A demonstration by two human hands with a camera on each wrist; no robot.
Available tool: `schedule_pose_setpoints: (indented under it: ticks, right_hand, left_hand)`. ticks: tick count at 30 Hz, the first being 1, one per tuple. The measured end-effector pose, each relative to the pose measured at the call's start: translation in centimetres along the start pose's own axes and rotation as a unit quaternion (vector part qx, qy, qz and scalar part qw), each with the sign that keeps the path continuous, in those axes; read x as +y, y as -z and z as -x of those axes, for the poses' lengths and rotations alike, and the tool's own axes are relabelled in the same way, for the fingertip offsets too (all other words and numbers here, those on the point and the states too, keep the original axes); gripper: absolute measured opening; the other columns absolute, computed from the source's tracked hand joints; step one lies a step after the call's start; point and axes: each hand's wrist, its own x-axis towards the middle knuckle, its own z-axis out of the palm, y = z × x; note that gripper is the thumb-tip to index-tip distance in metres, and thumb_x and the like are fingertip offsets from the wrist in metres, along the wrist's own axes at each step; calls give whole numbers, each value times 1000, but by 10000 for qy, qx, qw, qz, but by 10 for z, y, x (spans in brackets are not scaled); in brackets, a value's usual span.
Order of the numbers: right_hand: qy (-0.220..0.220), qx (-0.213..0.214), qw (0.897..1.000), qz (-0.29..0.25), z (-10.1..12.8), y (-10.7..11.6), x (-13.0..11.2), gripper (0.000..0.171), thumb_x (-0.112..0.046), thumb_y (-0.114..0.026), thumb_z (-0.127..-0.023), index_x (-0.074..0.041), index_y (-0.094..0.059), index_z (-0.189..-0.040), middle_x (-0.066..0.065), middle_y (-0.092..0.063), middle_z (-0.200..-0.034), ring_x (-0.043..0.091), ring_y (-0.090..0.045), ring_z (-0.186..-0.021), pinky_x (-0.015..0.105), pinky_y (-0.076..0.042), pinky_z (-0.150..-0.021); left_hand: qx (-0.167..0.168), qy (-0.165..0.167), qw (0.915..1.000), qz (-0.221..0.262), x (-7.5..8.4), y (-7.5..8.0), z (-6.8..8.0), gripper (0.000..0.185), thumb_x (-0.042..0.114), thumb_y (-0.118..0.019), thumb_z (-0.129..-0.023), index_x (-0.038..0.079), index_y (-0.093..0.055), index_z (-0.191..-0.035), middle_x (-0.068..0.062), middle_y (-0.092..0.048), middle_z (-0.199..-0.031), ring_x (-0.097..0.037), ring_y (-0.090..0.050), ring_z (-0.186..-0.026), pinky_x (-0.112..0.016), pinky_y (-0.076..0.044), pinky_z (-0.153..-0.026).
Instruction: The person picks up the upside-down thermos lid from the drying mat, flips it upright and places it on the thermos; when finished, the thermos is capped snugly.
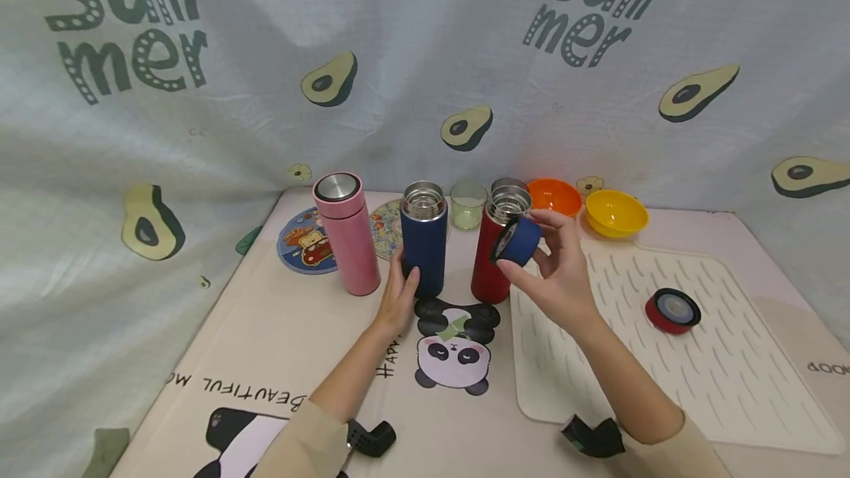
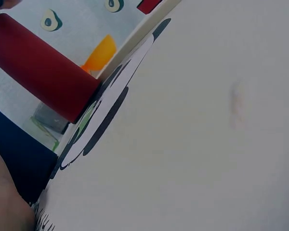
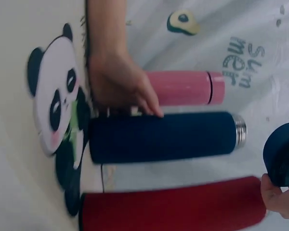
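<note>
A blue thermos bottle stands upright and lidless, its steel mouth showing. My left hand holds it low on its left side, thumb in front and the other fingers partly hidden behind. In my right hand, a blue bottle lid is pinched between thumb and fingers, tilted, in front of the red bottle's upper part. That red thermos bottle is upright and lidless too. To the left stands a pink thermos bottle with its lid on. The right wrist view also shows the blue lid near the bottle tops.
On the white ribbed mat at the right lies a red lid. Behind the bottles are a glass cup, an orange bowl and a yellow bowl. Round patterned coasters lie near the pink bottle. A curtain hangs behind.
</note>
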Motion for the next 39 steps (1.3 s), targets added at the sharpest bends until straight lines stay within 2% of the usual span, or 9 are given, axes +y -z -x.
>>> schedule_pose_setpoints:
  ticks: [3, 6, 12, 15, 20, 26, 32, 35, 39]
  right_hand:
    - [293, -98, 9992, 237, -13, -19, -3, 68, 15, -71, -68, 3, -36, -125, 10, -44, -124, 23, -48, -107, 26, -45, -89]
    - [953, -194, 9927, 711, -25, -35, -6, 69, 9, -76, -66, 1, -41, -125, 10, -46, -123, 22, -49, -106, 30, -47, -87]
    - [2266, -386, 9526, 1994, -45, -61, -12, 65, -8, -79, -68, -4, -49, -125, 15, -45, -126, 22, -41, -117, 38, -42, -93]
    - [2375, -365, 9471, 2129, -56, -70, -9, 63, -10, -78, -70, -4, -50, -126, 15, -47, -127, 23, -40, -118, 39, -38, -96]
    - [2093, -245, 9530, 2176, -71, -81, 6, 62, -13, -77, -72, -4, -51, -127, 13, -50, -127, 25, -42, -114, 42, -35, -95]
    - [1271, -211, 9745, 1837, -79, -89, 25, 60, -17, -72, -77, -8, -48, -131, 7, -50, -130, 19, -41, -118, 43, -33, -99]
    - [425, -352, 9968, 585, -73, -96, 4, 65, -1, -68, -79, 4, -35, -135, 21, -48, -126, 28, -49, -113, 38, -38, -97]
    - [183, -349, 9992, 58, -72, -100, 4, 69, 3, -67, -79, 5, -29, -136, 24, -48, -124, 30, -51, -110, 37, -42, -95]
    - [34, -371, 9993, -26, -70, -104, 8, 72, 2, -68, -78, 4, -28, -138, 23, -47, -125, 31, -52, -109, 37, -44, -92]
  left_hand:
    - [62, -25, 10000, -28, 0, 1, 0, 52, 10, -31, -96, -8, -11, -141, -29, -20, -143, -38, -20, -133, -51, -14, -107]
    - [53, -147, 9999, 41, -2, 1, -1, 51, 9, -31, -96, -7, -12, -141, -28, -23, -142, -38, -24, -131, -50, -17, -107]
    - [-88, -279, 9995, 108, -4, 0, -2, 48, 8, -28, -98, -6, -12, -141, -26, -23, -141, -35, -25, -130, -47, -20, -107]
    - [-78, -303, 9995, 60, -3, -1, -2, 48, 7, -30, -97, -5, -14, -141, -26, -24, -141, -35, -26, -130, -48, -21, -106]
    - [-74, -334, 9993, -119, -3, -1, -2, 49, 4, -33, -95, -4, -16, -140, -26, -24, -139, -37, -28, -128, -48, -22, -106]
    - [-68, -305, 9994, -114, -3, 1, -3, 49, 5, -32, -95, -4, -16, -140, -27, -26, -138, -37, -30, -127, -48, -23, -105]
    - [-118, -256, 9996, -73, -2, 1, -4, 51, 7, -32, -95, -3, -15, -141, -26, -27, -140, -35, -30, -128, -47, -22, -106]
    - [-141, -231, 9996, -19, -2, 2, -4, 51, 8, -33, -95, -2, -14, -142, -25, -27, -140, -35, -30, -128, -47, -22, -106]
    - [-160, -157, 9997, 50, -4, 3, -3, 52, 11, -34, -95, -1, -14, -142, -25, -29, -140, -35, -31, -127, -46, -23, -106]
